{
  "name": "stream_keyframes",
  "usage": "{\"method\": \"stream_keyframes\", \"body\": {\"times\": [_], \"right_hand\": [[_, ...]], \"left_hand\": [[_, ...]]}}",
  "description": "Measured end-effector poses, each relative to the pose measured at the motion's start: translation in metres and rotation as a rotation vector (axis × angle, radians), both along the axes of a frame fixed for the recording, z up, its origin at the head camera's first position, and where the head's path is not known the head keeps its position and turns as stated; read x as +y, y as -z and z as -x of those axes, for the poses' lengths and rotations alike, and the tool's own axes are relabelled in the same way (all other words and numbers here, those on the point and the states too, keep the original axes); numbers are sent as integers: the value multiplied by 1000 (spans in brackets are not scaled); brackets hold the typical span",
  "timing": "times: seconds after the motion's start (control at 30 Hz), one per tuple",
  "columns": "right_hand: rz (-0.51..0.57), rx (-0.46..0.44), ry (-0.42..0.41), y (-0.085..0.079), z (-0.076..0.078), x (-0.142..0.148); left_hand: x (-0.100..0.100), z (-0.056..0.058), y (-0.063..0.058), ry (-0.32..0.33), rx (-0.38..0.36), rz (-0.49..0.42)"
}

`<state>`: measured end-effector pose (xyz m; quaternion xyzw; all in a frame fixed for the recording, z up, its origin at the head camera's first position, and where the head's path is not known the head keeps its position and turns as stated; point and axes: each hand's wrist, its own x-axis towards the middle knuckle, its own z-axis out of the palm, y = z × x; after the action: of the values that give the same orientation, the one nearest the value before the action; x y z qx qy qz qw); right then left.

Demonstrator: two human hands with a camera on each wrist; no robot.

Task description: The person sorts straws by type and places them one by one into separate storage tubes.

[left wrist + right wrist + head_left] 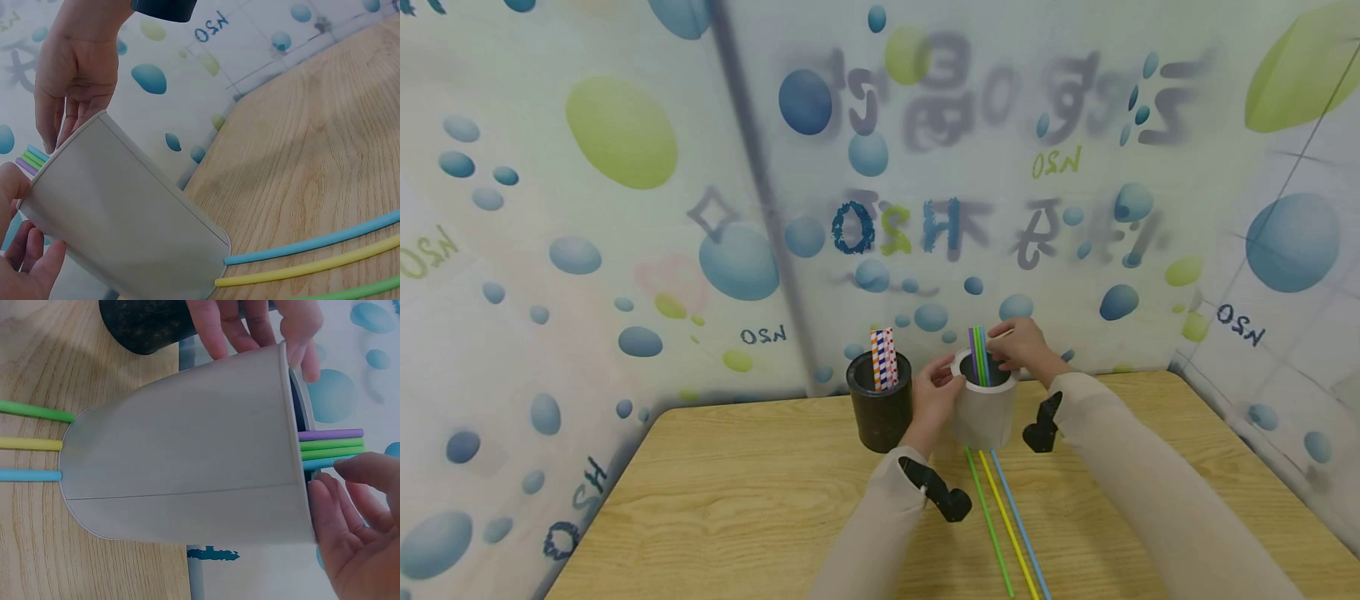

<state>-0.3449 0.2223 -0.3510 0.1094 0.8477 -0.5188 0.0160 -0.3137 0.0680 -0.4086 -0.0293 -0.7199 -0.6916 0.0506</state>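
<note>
While left grip holds cup, straws adjoin right grip.

Pale walls all round, covered in blue and green blobs plus backwards lettering. There's a dark strip slanting down the back one. Worktop is light wood grain.
</note>
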Motion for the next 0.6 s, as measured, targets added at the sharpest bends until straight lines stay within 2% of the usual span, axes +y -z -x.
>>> {"method": "stream_keyframes", "body": {"times": [0.2,0.6], "right_hand": [[14,5,-46,-2,-7,5],[52,36,-193,0,-35,25]], "left_hand": [[0,-2,-2,-7,6,12],[-1,-3,-3,1,3,18]]}}
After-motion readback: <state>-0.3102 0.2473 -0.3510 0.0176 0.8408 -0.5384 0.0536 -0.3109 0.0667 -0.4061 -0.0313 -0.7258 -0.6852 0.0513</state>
